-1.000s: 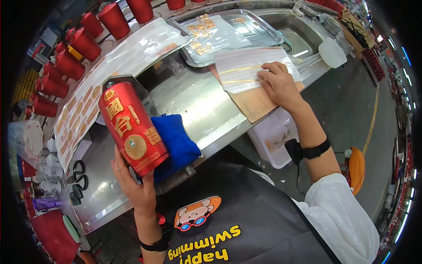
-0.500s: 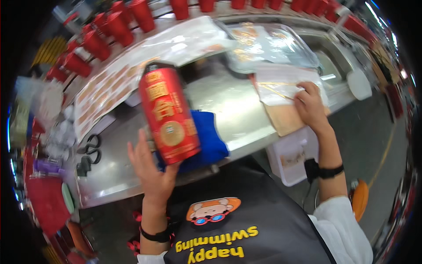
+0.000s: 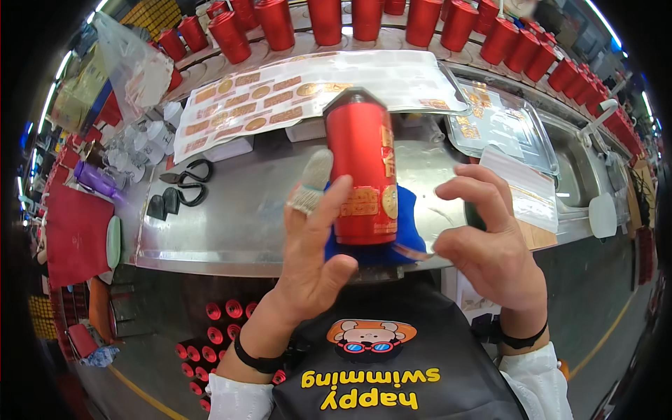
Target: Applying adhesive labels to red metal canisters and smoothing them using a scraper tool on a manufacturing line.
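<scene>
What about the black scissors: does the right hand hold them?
No, the black scissors lie on the metal table, away from the right hand.

One left hand (image 3: 308, 269) and one right hand (image 3: 493, 248) are flanking one red bottle (image 3: 358, 154). One blue cloth (image 3: 409, 215), one pair of scissors (image 3: 183, 178) and two small black pieces (image 3: 157, 207) are lying on one bench (image 3: 238, 203). One large sticker sheet (image 3: 318, 101) is lying far off; one sink (image 3: 577, 164) is showing at right. Over a dozen more red bottles (image 3: 327, 21) are lining the far edge.
</scene>
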The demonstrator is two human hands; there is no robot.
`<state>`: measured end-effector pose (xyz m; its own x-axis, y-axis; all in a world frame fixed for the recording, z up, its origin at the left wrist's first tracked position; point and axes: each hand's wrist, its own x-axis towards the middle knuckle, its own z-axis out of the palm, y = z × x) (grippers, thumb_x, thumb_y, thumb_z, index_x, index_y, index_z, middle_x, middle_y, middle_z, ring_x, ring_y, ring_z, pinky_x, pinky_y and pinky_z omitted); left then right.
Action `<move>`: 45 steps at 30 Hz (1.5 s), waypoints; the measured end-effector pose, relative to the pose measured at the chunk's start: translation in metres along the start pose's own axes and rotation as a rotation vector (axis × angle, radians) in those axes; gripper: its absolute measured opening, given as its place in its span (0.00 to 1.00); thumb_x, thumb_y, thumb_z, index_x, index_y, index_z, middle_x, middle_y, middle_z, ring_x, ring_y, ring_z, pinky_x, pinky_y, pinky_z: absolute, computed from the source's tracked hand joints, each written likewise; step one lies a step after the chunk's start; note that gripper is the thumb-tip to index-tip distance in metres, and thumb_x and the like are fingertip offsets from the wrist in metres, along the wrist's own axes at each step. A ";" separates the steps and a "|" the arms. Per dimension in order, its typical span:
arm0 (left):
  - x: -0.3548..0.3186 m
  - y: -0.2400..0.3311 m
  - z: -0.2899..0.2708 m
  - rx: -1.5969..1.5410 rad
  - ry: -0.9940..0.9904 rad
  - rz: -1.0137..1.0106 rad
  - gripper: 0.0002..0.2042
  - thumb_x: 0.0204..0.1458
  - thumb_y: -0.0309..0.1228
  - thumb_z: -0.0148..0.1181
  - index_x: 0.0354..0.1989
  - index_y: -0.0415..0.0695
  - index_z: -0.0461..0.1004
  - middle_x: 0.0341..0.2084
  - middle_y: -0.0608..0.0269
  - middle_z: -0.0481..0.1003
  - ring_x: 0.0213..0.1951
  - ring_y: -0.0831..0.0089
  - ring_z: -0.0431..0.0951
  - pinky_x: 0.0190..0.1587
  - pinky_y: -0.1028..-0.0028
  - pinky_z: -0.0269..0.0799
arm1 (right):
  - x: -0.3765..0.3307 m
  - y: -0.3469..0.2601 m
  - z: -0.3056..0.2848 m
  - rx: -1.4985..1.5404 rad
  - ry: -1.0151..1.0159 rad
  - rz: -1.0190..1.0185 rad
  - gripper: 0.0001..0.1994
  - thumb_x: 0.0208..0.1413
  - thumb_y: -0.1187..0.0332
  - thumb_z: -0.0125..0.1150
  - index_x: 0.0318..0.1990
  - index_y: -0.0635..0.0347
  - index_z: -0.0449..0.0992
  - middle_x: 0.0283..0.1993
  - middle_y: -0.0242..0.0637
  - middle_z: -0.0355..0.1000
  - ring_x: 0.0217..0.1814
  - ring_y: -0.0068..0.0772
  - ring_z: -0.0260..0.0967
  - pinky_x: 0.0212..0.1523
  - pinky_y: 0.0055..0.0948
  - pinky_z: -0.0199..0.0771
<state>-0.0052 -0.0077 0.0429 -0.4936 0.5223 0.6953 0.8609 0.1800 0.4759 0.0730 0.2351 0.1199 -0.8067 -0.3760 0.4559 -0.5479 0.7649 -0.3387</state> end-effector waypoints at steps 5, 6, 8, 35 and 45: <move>0.010 0.028 -0.001 -0.160 -0.069 -0.242 0.16 0.59 0.45 0.53 0.36 0.44 0.75 0.65 0.40 0.57 0.64 0.46 0.54 0.67 0.55 0.38 | 0.023 -0.011 0.018 0.073 0.007 -0.053 0.10 0.38 0.78 0.67 0.28 0.58 0.72 0.53 0.42 0.65 0.60 0.55 0.59 0.55 0.46 0.65; 0.002 0.024 -0.003 -0.155 -0.063 -0.296 0.14 0.58 0.42 0.54 0.34 0.44 0.75 0.63 0.40 0.59 0.63 0.47 0.55 0.66 0.55 0.40 | 0.021 -0.008 0.024 0.095 0.017 -0.038 0.09 0.41 0.78 0.67 0.30 0.59 0.71 0.53 0.42 0.65 0.59 0.55 0.59 0.55 0.46 0.64; -0.009 0.019 -0.001 -0.121 -0.010 -0.350 0.09 0.56 0.36 0.58 0.30 0.43 0.73 0.57 0.42 0.66 0.59 0.49 0.59 0.63 0.56 0.44 | 0.018 -0.003 0.033 0.119 0.003 -0.010 0.09 0.43 0.77 0.66 0.30 0.59 0.71 0.52 0.43 0.65 0.59 0.55 0.59 0.56 0.46 0.63; -0.038 -0.004 0.031 -0.307 0.194 -0.636 0.24 0.57 0.45 0.59 0.51 0.39 0.63 0.45 0.52 0.65 0.51 0.57 0.62 0.56 0.64 0.58 | -0.014 0.017 0.046 0.156 -0.032 0.231 0.04 0.53 0.74 0.60 0.31 0.62 0.72 0.52 0.47 0.64 0.57 0.49 0.59 0.58 0.41 0.58; -0.046 -0.012 0.036 -0.433 0.231 -0.669 0.25 0.59 0.46 0.56 0.54 0.38 0.63 0.47 0.51 0.64 0.53 0.59 0.63 0.58 0.65 0.57 | -0.019 0.019 0.043 0.151 -0.027 0.256 0.04 0.54 0.73 0.60 0.31 0.62 0.72 0.52 0.46 0.64 0.58 0.49 0.58 0.58 0.41 0.58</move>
<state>0.0111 -0.0033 -0.0144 -0.9380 0.2265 0.2625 0.2762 0.0306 0.9606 0.0677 0.2344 0.0694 -0.9275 -0.1964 0.3181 -0.3509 0.7507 -0.5597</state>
